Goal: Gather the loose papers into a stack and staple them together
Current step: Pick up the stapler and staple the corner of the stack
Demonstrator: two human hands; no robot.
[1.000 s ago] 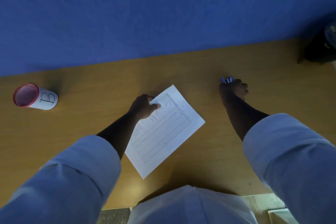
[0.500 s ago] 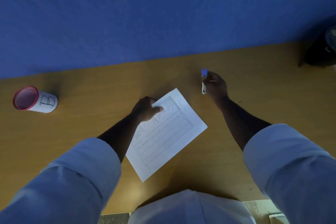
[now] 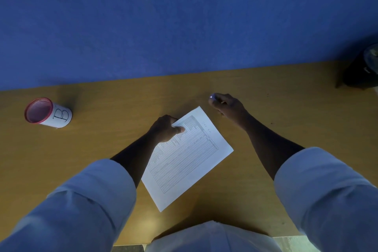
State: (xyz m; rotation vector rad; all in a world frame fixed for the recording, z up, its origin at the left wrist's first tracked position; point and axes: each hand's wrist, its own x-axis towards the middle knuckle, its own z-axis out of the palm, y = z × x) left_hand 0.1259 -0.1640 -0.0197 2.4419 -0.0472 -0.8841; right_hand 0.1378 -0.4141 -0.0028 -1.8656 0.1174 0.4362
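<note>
1. The papers [image 3: 188,155] lie skewed on the worktop [image 3: 102,149], directly before the person.
2. The left hand [image 3: 165,130] pinches their upper left corner, thumb on top.
3. The right hand [image 3: 228,106] has its grip curled round a small stapler [image 3: 212,97], just beyond the papers' top corner, not touching them.
4. A red-rimmed cup [image 3: 48,112] marked B lies far left.

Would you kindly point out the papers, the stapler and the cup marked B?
papers [image 3: 190,155]: head view, middle of the printed grid.
stapler [image 3: 212,96]: head view, pale tip showing beyond the fingers.
cup marked B [image 3: 61,116]: head view, lettered white side.
</note>
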